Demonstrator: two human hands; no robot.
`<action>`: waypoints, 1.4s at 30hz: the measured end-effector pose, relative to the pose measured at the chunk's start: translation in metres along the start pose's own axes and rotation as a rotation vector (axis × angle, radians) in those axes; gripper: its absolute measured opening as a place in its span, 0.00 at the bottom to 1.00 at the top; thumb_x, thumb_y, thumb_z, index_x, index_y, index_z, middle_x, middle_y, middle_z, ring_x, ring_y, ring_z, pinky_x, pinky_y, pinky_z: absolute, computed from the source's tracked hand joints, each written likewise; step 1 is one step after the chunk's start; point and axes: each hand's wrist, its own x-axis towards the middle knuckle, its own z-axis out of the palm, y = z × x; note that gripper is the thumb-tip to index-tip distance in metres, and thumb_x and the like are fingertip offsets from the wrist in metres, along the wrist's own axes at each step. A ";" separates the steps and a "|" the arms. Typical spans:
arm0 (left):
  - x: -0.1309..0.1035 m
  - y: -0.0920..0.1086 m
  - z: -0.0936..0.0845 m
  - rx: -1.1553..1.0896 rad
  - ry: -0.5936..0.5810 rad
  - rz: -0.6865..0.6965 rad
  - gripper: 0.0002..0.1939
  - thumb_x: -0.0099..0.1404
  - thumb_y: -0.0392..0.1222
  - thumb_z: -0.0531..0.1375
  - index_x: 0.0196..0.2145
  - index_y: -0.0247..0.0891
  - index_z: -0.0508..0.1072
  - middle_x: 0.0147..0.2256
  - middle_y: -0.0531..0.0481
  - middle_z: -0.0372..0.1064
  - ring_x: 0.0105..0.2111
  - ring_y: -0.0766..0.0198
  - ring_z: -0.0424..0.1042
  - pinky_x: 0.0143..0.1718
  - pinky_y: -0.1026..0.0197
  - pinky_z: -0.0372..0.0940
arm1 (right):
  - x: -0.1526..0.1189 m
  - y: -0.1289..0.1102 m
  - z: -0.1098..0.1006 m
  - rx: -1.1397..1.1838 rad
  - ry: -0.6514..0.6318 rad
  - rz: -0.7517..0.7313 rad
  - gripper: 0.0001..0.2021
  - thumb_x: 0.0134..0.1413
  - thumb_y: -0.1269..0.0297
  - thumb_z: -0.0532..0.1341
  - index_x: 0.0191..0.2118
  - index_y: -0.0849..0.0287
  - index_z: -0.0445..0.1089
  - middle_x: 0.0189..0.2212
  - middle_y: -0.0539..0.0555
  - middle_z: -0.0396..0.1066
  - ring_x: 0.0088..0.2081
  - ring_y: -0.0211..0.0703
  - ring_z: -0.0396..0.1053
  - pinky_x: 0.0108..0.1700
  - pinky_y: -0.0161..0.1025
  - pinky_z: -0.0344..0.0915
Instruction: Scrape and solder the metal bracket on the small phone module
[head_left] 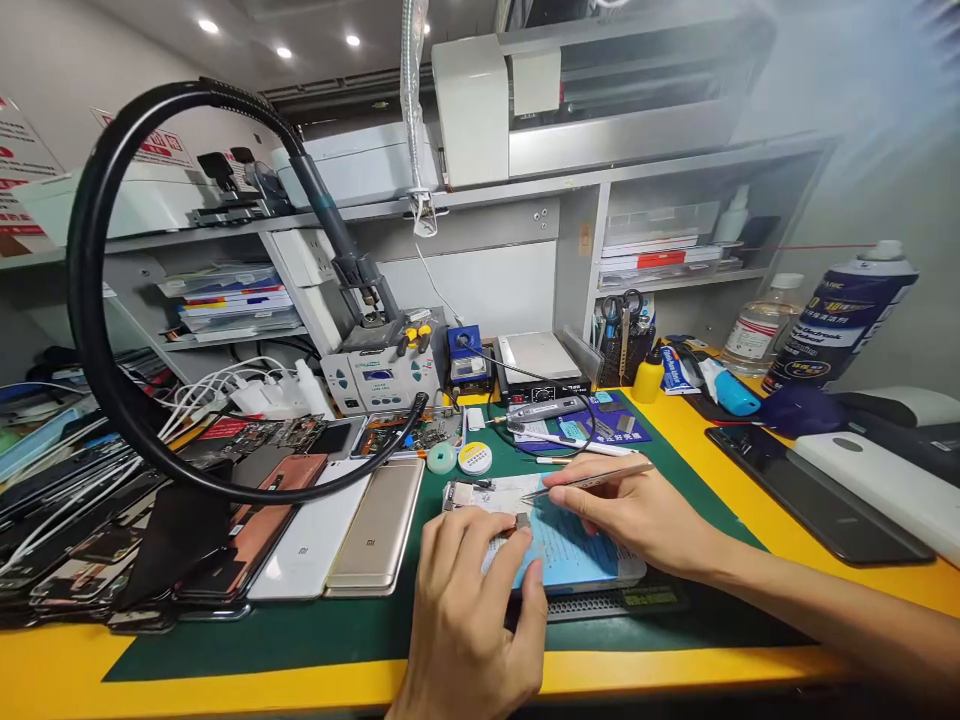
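Tweezers of slim metal (604, 477) clamped in the grip of right hand (637, 512), seemingly slanted for fine reach, near a small grey block (523, 521) touched by left hand (480, 600), probably for steadying, pinch impossible to tell, atop a blue-and-white printed pad (559, 540) on the yellow desk (300, 688).

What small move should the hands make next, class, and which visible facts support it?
Probably ease the tips of the tweezers toward the small grey piece while the left hand stays put. The right hand already holds the tweezers, their tips are close to the piece, and the left fingertips are right beside it, seemingly able to steady it.
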 end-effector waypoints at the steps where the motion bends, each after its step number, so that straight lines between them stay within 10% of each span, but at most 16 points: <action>1: -0.001 -0.001 0.000 -0.003 0.004 -0.004 0.12 0.65 0.29 0.62 0.45 0.37 0.76 0.42 0.41 0.76 0.44 0.50 0.71 0.46 0.46 0.66 | 0.000 0.000 0.000 -0.004 0.002 0.001 0.14 0.56 0.51 0.72 0.38 0.58 0.85 0.34 0.54 0.77 0.24 0.37 0.69 0.24 0.36 0.65; 42: -0.011 -0.011 0.004 0.123 -0.031 0.019 0.19 0.58 0.29 0.60 0.46 0.42 0.78 0.46 0.43 0.79 0.48 0.47 0.74 0.54 0.40 0.67 | -0.013 -0.012 -0.014 -0.074 -0.041 0.087 0.10 0.61 0.53 0.69 0.35 0.50 0.86 0.33 0.54 0.80 0.25 0.39 0.72 0.24 0.34 0.69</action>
